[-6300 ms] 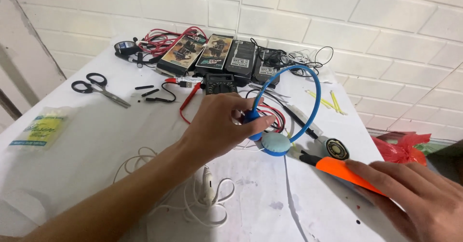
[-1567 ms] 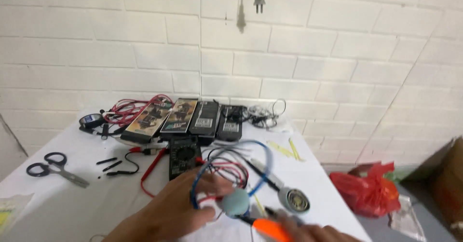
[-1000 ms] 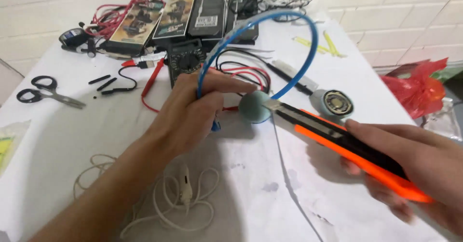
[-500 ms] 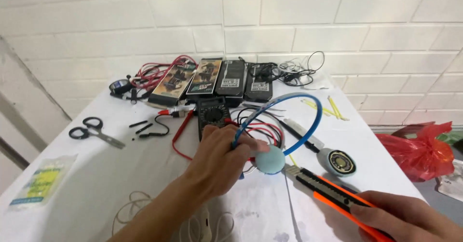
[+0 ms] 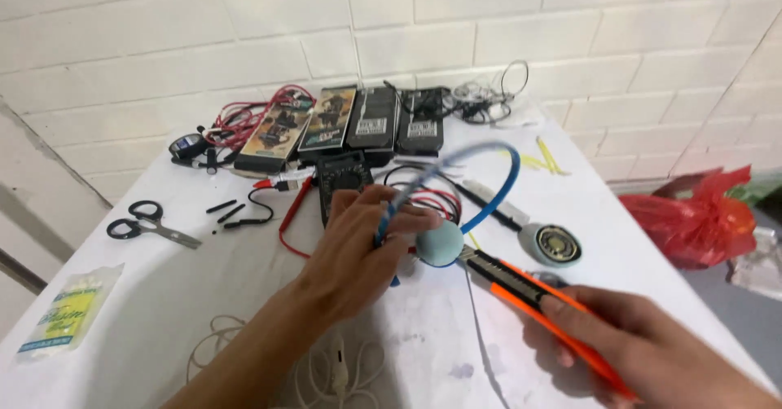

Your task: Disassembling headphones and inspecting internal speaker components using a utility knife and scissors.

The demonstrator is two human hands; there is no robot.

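My left hand [image 5: 358,250] grips a blue headphone set [image 5: 497,193] by its lower end, just beside the round teal ear pad [image 5: 441,244]. The blue headband arcs up and to the right above the table. My right hand [image 5: 652,352] holds an orange and black utility knife [image 5: 529,295], whose tip meets the ear pad's right edge. A loose round speaker piece [image 5: 552,244] lies on the white table [image 5: 163,295] to the right of the pad.
Black scissors [image 5: 147,222] lie at the left. A black multimeter [image 5: 342,177] with red and black leads sits behind my hand, and several flat packs [image 5: 350,120] line the brick wall. A white cable [image 5: 326,368] coils near me. A red plastic bag [image 5: 700,213] is off the table's right.
The camera has swung up and down across the table. Both hands have kept their hold, with the knife tip staying at the ear pad.
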